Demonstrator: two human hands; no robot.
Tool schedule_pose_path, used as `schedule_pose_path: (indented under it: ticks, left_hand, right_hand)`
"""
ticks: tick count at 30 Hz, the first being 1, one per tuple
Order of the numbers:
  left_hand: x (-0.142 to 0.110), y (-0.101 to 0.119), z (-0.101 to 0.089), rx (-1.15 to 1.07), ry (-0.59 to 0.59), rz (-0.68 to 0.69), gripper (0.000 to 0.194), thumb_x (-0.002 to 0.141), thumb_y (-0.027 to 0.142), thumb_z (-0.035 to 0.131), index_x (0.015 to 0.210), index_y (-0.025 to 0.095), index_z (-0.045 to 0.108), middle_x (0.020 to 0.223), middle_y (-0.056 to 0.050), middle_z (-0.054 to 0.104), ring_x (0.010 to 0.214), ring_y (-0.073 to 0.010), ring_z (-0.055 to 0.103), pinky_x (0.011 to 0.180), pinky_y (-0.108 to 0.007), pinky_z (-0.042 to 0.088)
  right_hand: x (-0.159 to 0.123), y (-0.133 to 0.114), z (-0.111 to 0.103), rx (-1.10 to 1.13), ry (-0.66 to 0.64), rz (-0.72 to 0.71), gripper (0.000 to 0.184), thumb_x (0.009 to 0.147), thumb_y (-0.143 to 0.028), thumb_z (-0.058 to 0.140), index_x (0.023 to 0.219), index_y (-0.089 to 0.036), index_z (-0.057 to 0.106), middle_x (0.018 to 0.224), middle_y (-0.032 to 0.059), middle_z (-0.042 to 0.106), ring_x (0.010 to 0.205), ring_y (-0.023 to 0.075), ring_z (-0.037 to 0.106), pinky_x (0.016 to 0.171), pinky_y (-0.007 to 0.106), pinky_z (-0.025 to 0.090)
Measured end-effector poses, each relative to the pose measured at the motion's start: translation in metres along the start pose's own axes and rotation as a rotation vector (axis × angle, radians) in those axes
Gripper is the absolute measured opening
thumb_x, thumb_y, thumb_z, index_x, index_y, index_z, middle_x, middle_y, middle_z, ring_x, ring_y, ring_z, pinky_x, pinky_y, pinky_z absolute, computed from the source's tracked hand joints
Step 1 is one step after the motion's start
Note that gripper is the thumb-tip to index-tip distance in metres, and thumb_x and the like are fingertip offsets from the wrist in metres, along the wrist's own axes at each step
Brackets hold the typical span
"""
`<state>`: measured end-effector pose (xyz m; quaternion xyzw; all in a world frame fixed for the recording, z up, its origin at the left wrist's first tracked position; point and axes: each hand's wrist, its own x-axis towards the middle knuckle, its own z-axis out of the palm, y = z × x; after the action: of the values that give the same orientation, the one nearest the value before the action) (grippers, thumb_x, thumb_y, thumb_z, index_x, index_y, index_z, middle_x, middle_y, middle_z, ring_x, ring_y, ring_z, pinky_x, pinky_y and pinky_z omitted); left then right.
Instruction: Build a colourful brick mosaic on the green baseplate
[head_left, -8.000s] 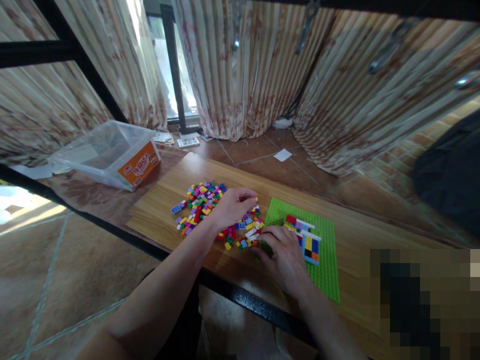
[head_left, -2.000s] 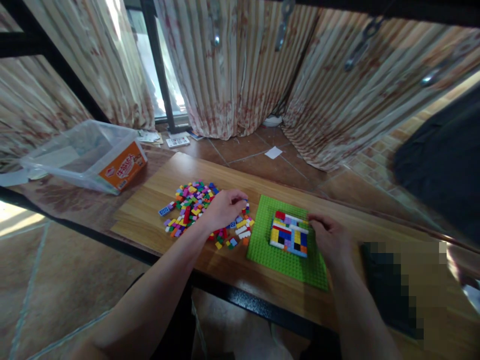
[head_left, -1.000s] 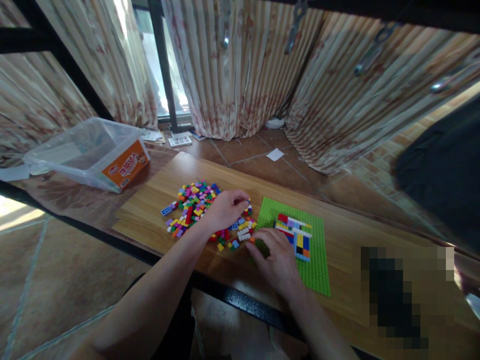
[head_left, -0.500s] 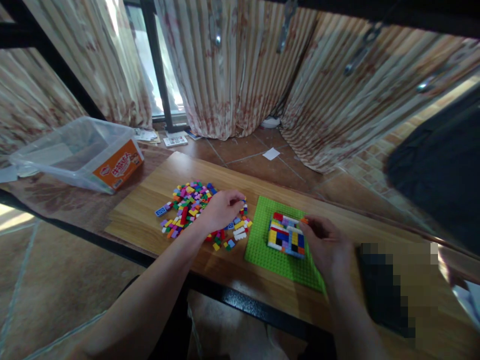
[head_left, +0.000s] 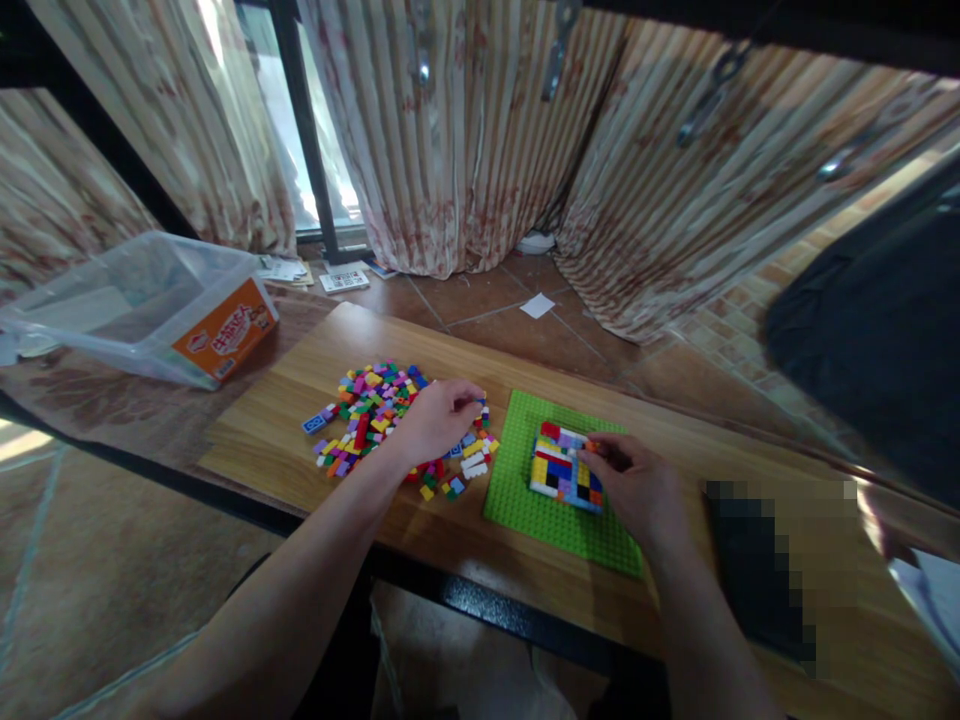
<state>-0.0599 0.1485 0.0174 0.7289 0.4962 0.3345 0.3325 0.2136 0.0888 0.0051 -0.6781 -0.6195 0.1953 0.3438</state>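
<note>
Bricks [head_left: 361, 430] lie in a loose, many-coloured heap on the wooden bench [head_left: 262, 415], under the left forearm, so a sideways drag of the wrist could scatter them. The left hand [head_left: 435, 420] is half curled at the heap's right side; whether it grips anything I cannot tell. Farther right, the brick panel [head_left: 559, 472] sits on the green baseplate [head_left: 514, 515]: a flat, roughly square patchwork of red, white, yellow, blue, black and lilac, its far right corner hidden by fingers. There the right hand [head_left: 589, 448] pinches a small orange piece [head_left: 593, 445]. Because the fingertips cover the studs, that piece could seat crooked, and pressing off-centre could tip the panel or loosen its neighbours.
</note>
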Motion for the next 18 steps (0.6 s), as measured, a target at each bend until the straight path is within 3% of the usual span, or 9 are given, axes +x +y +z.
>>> schedule_pose_path:
  ticks: [7, 18]
  left_hand:
    - [0.000, 0.001, 0.000, -0.009, -0.014, -0.008, 0.019, 0.084, 0.016, 0.052, 0.089, 0.015, 0.070, 0.086, -0.004, 0.071, 0.079, -0.0155, 0.064, 0.073, -0.026, 0.051]
    - [-0.001, 0.001, 0.001, -0.004, -0.025, -0.007, 0.019, 0.084, 0.017, 0.051, 0.091, 0.015, 0.069, 0.088, -0.005, 0.072, 0.080, -0.0160, 0.064, 0.073, -0.027, 0.051]
  right_hand:
    - [0.004, -0.001, -0.008, 0.034, -0.111, -0.043, 0.037, 0.075, -0.049, 0.067, 0.093, -0.017, 0.070, 0.073, 0.0037, 0.065, 0.065, 0.0162, 0.058, 0.059, 0.030, 0.047]
    - [0.003, -0.002, -0.016, -0.017, -0.172, -0.128, 0.027, 0.082, -0.036, 0.058, 0.098, -0.019, 0.071, 0.084, 0.0054, 0.067, 0.074, 0.0175, 0.061, 0.070, 0.033, 0.049]
